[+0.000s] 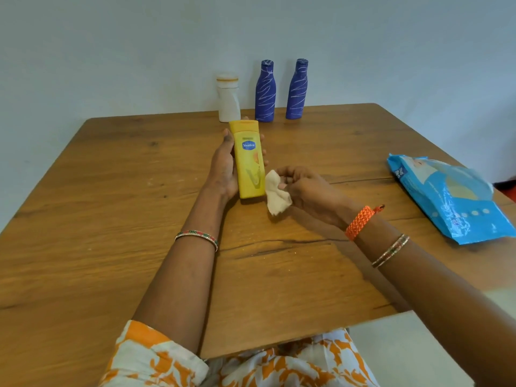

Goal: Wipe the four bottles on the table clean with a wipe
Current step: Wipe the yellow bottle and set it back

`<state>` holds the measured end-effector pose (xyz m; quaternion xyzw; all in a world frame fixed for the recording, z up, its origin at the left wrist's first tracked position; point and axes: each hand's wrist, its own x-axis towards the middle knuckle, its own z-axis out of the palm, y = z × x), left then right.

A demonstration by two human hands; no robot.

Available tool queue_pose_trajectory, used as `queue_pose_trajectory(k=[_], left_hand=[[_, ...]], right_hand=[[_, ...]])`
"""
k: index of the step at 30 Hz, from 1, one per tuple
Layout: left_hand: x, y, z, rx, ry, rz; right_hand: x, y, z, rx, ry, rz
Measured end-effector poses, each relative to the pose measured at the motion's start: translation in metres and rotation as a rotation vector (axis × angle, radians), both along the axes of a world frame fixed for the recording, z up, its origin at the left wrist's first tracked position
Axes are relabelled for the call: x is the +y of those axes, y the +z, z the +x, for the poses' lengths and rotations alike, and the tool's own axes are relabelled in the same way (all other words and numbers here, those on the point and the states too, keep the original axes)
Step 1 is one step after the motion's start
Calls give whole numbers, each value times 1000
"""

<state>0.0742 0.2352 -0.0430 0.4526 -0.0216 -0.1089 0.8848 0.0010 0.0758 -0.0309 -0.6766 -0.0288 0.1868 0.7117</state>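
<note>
Orange-flowered sleeve at the bottom, both arms out over the wooden table — yellow bottle mid-clean.

Left hand has its fingers wrapped round the yellow bottle, cap pointing away. Just right of that bottle, touching its lower end, the right hand pinches a crumpled white wipe. Behind the yellow bottle stand a white bottle and two blue bottles by the wall. Well to its right — a blue wipes pack.
</note>
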Motion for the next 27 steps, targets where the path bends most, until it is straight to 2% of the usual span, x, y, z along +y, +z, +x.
queue_pose_trajectory(k=[2,5,10,11,12,15,16,18,22,24,27], left_hand=[[4,-1,2,-26,-11,-35],[10,-1,6,-73,-45,-30],[23,1,18,-118,-46,-16],[27,1,22,-120,-35,-3],[32,1,26,-121,-22,9],[41,7,35,-107,31,56],[41,10,38,-94,59,90],[43,13,42,-82,89,149],[49,15,57,-175,128,236],[59,12,77,-211,257,324],[89,-2,113,-203,485,592]], right_hand=[[6,2,8,146,-113,160],[15,-3,22,260,-282,274],[24,4,33,388,-369,431],[26,3,36,385,-362,383],[29,1,40,322,-354,233],[47,-8,51,-161,-359,-535],[55,-10,54,-277,-319,-660],[69,-13,64,-344,-204,-730],[87,-18,95,-339,-181,-608],[95,-21,118,-348,-212,-589],[104,-21,157,-405,-256,-622]])
